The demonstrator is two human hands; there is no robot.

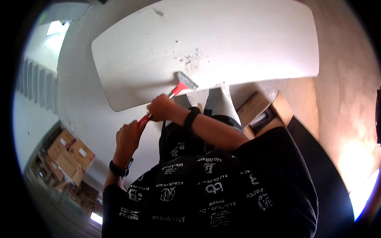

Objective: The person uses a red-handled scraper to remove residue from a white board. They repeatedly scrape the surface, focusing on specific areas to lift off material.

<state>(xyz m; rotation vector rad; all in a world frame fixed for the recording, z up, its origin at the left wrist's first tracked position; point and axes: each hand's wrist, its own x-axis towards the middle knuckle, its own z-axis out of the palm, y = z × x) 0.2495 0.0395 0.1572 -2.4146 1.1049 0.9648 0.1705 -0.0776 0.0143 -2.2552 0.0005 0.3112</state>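
Observation:
Both of my hands are on a long-handled scraper (179,88) with a red grip, a metal shaft and a flat metal head. My left hand (128,138), with a watch on its wrist, holds the red grip at the lower end. Higher up, my right hand (162,108) is closed around the metal shaft. The scraper's head lies over the near edge of a white board-like surface (253,38); whether it touches cannot be told. Just beyond the head, grey crumbs of debris (192,59) are scattered on the board. A dark smudge (158,12) marks its far left part.
An open cardboard box (281,108) with dark things inside stands right of my legs. Several cardboard boxes (82,153) are piled at the lower left. A ribbed grey radiator-like object (35,78) is by the left wall. Concrete-like floor (342,98) surrounds the board.

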